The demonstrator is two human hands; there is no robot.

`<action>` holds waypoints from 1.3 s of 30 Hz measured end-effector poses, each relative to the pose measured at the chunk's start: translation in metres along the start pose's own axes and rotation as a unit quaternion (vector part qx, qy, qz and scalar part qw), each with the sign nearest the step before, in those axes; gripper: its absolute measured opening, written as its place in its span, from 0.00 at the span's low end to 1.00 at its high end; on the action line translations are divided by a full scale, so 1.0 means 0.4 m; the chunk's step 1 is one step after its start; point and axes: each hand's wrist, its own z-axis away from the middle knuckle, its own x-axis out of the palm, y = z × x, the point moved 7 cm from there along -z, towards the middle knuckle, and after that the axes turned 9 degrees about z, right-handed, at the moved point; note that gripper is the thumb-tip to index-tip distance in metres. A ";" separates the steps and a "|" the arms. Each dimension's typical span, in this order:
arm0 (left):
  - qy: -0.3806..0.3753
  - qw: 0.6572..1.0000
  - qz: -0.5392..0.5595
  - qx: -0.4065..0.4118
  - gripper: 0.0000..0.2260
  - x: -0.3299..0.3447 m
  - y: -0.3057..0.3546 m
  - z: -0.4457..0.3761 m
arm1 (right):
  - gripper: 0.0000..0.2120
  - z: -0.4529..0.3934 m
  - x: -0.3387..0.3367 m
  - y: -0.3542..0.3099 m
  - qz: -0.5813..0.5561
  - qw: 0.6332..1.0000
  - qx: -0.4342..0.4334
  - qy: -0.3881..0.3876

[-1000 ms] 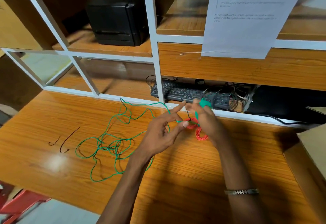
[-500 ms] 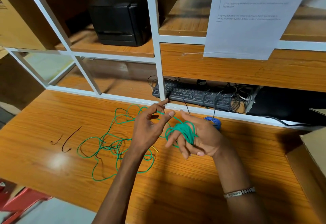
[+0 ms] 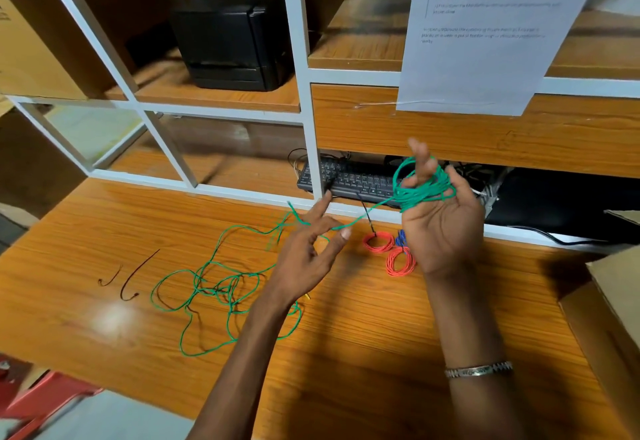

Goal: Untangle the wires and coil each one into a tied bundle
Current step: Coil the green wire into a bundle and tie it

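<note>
Wooden desk (image 3: pixel 381 353) under the shelves held two finished red coils (image 3: pixel 389 252), lying just left of your right hand (image 3: pixel 441 228). That hand's raised, straight fingers carried several turns of green wire (image 3: pixel 420 190). Your left hand (image 3: pixel 306 256) pinched the strand leading to it; much wire left of that hand remained tangled, uncoiled and untied.

The printed sheet (image 3: pixel 485 34) is too blurred to read, its top cut off.
</note>
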 end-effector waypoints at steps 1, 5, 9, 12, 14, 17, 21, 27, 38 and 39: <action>-0.013 1.000 -0.008 0.007 0.03 0.005 -0.006 0.007 | 0.25 -0.006 -0.011 -0.008 0.021 1.000 -0.008 0.019; -0.029 0.997 -0.038 0.054 0.05 0.036 0.022 0.016 | 0.26 -0.015 -0.070 0.028 0.261 0.959 0.004 0.112; -0.012 0.993 -0.061 0.100 0.04 0.030 0.062 0.002 | 0.25 0.008 -0.146 0.118 0.525 0.813 0.178 0.176; 0.003 0.996 -0.035 0.083 0.07 0.005 0.059 -0.002 | 0.34 0.051 -0.159 0.160 0.615 0.707 0.331 0.112; 0.027 0.997 -0.012 0.070 0.11 -0.021 0.054 -0.001 | 0.38 0.077 -0.126 0.189 0.619 0.684 0.386 0.013; 0.053 0.997 -0.009 0.059 0.08 -0.065 0.050 0.003 | 0.46 0.116 -0.085 0.224 0.576 0.679 0.439 -0.119; 0.056 0.997 -0.017 0.043 0.06 -0.089 0.043 0.008 | 0.49 0.153 -0.031 0.230 0.424 0.712 0.499 -0.253; 0.118 0.992 -0.031 0.043 0.08 -0.143 0.040 0.011 | 0.38 0.076 0.028 0.122 0.138 0.930 0.252 -0.230; 0.046 0.991 -0.079 0.101 0.06 -0.098 0.054 -0.001 | 0.20 -0.004 -0.109 0.083 0.274 0.947 0.029 0.166; 0.045 0.990 -0.081 0.108 0.06 -0.093 0.061 -0.006 | 0.21 -0.004 -0.122 0.104 0.317 0.930 0.053 0.178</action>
